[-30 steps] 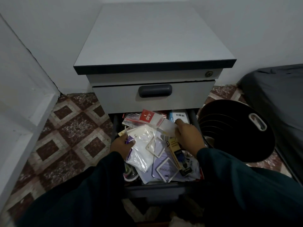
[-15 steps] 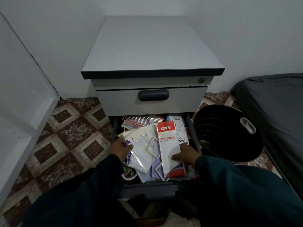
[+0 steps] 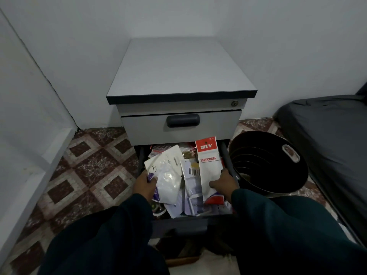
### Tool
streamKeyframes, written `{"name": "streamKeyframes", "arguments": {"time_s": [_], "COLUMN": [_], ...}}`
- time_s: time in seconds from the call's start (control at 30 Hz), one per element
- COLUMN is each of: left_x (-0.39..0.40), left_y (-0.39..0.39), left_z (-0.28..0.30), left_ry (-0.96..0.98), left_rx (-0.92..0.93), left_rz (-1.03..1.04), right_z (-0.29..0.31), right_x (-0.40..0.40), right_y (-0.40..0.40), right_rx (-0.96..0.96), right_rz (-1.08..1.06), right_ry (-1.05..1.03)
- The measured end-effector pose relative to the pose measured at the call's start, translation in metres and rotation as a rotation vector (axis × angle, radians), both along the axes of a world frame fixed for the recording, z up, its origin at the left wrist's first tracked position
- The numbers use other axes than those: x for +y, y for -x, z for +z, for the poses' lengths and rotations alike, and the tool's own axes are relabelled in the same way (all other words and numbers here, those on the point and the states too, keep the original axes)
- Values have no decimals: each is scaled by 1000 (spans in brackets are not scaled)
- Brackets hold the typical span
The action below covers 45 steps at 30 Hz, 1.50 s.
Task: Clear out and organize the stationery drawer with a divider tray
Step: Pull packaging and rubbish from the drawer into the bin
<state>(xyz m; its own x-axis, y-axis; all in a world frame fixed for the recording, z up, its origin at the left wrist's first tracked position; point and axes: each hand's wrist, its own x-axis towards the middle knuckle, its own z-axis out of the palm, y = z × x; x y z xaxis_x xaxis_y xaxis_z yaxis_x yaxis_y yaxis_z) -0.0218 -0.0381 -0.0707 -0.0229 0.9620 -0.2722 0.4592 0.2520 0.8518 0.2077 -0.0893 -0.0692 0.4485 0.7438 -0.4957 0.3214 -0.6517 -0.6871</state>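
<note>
**Lift the packets clear of the drawer**

On the patterned tile floor [image 3: 89, 169], the grey pedestal cabinet [image 3: 178, 76] has its lower drawer [image 3: 178, 225] pulled open, crammed with stationery packets. Your left hand [image 3: 144, 184] has its fingers closed on a white pouch [image 3: 166, 175]; your right hand [image 3: 222, 182] grips the red DIY stationery packet [image 3: 208, 161]. Raise both straight up, clear of the closed upper drawer [image 3: 180, 126]. The black bucket [image 3: 268, 165] sits just beside the right rail; open floor lies left.
</note>
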Motion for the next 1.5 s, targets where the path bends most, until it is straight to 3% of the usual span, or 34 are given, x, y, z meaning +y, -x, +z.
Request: {"name": "streamKeyframes", "arguments": {"time_s": [0.33,0.63,1.0,1.5], "left_x": [-19,-23,-21,15], "left_y": [3,-41,-134,-249], "left_z": [34,57,51,21], "left_ry": [-93,-55,-5,-23], "left_rx": [25,-117,-129,-94], "left_rz": [46,-48,-211,-388], "right_z": [22,44,50,22], "right_x": [-1,-1,-17,-2], "right_y": [-8,-37,-106,-175], "right_rx": [140,156,176,503], "right_rz": [-11,-35,-297,-653], "right_ry": [-42,-25,-21,-148]}}
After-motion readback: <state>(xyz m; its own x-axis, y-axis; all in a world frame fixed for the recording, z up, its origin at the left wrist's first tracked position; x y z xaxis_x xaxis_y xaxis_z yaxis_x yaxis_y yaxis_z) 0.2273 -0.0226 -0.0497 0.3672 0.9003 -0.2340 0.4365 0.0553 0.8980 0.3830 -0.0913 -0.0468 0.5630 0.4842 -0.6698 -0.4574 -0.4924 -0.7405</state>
